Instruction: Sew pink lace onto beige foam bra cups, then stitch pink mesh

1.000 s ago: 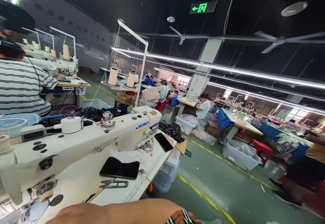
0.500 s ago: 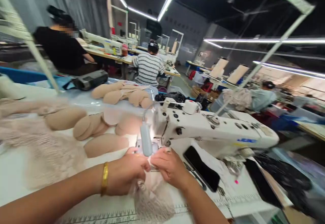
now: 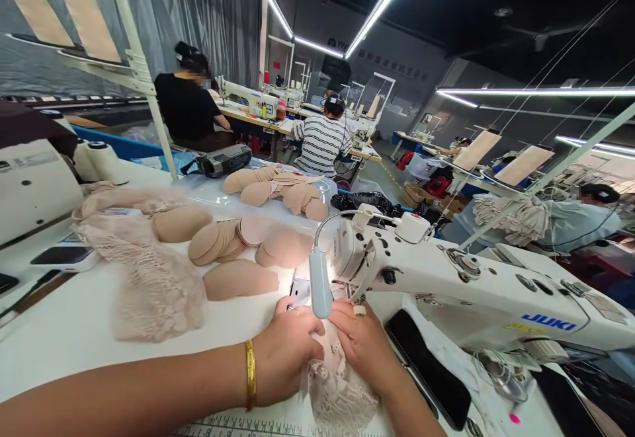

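My left hand (image 3: 285, 351), with a gold bangle on the wrist, has its fingers curled onto a pale pink lace piece (image 3: 342, 394) in front of the sewing machine (image 3: 436, 272). Across from it, my right hand (image 3: 364, 338) lies with fingers stretched flat on the same lace, close to the needle area. The lace bunches below and between both hands. A small grey lamp (image 3: 320, 281) on a bent neck lights the spot and hides the needle and some fingertips.
Beige oval pads (image 3: 218, 242) lie in piles left of the machine, beside more lace (image 3: 159, 285). A black phone (image 3: 429, 367) rests right of my hand. A ruler strip (image 3: 238, 427) runs along the front. Co-workers (image 3: 322, 136) sit at machines beyond.
The camera view has turned left, so the scene sits further right and sharper. Both hands stay at the lace by the needle area, in nearly the same pose.
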Demonstrator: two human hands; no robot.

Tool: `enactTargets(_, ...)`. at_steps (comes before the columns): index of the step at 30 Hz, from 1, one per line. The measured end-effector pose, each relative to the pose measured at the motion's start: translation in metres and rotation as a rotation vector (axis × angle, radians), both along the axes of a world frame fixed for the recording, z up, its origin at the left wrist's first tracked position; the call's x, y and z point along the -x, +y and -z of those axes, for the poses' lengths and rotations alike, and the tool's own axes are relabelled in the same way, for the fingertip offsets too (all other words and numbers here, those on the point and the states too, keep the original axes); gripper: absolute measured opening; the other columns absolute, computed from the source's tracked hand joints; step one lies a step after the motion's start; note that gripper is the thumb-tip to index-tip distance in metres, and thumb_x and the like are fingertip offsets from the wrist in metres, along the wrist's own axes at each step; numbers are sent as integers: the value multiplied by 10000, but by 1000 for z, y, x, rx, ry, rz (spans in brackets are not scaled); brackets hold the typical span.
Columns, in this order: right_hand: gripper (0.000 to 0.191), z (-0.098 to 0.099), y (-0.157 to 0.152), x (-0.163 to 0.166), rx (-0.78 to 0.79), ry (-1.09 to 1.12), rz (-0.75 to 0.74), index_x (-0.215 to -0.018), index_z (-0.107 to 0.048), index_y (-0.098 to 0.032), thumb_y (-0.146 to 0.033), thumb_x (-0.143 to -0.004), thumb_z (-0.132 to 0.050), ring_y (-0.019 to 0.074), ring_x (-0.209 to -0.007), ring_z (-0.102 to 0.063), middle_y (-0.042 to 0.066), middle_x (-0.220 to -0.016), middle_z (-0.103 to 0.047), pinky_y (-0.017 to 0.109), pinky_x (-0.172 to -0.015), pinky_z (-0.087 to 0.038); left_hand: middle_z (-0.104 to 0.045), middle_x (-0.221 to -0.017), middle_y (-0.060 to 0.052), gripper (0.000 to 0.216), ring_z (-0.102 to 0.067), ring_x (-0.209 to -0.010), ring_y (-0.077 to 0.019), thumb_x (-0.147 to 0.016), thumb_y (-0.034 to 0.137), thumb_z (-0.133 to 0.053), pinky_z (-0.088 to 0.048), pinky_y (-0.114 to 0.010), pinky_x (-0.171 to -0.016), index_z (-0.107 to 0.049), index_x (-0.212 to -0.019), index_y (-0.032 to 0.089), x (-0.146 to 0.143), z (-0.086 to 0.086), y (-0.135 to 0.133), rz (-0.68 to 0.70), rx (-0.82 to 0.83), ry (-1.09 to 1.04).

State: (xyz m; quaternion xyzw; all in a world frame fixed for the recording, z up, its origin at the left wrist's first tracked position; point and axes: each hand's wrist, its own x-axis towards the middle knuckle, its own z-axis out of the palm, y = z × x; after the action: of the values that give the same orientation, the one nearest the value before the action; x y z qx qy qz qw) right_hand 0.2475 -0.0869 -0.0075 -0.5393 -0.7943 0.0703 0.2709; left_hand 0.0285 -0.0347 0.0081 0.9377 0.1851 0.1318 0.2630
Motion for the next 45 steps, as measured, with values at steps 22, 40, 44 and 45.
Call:
enactTargets(22,435,2,0,0,44,60,14,-1211,-770,-343,-115,-944,-511,263,-1067,-652,27,-1218,-753,378,-933,-527,-726,-963,-59,90,-647,-1004,-300,-730,153,-678,-315,-417,-877,-690,-660,209,6,-8,17,89,31,-90)
enactTargets(40,357,10,-5,-5,-31,-39,-117,-944,-667,-245,4,-919,-412,243,-972,-579,33,-1084,-720,354,-814,-425,-680,-847,24,142,-586,-781,-184,-728,92,-647,-352,-399,-909,-561,-670,189,12,-15,59,242,-219,-6)
enactTargets(44,333,7,-7,-3,-43,-53,-124,-919,-626,-247,4,-932,-408,234,-915,-561,13,-979,-707,348,-806,-398,-683,-805,13,210,-596,-777,-208,-655,26,-613,-368,-414,-901,-586,-742,216,15,-18,52,272,-323,-29)
enactTargets(45,329,7,-7,-3,-40,-60,-118,-914,-620,-246,3,-930,-406,234,-907,-563,13,-976,-706,350,-809,-399,-681,-796,13,213,-596,-770,-210,-653,26,-611,-367,-419,-897,-578,-744,215,15,-19,52,266,-340,-23)
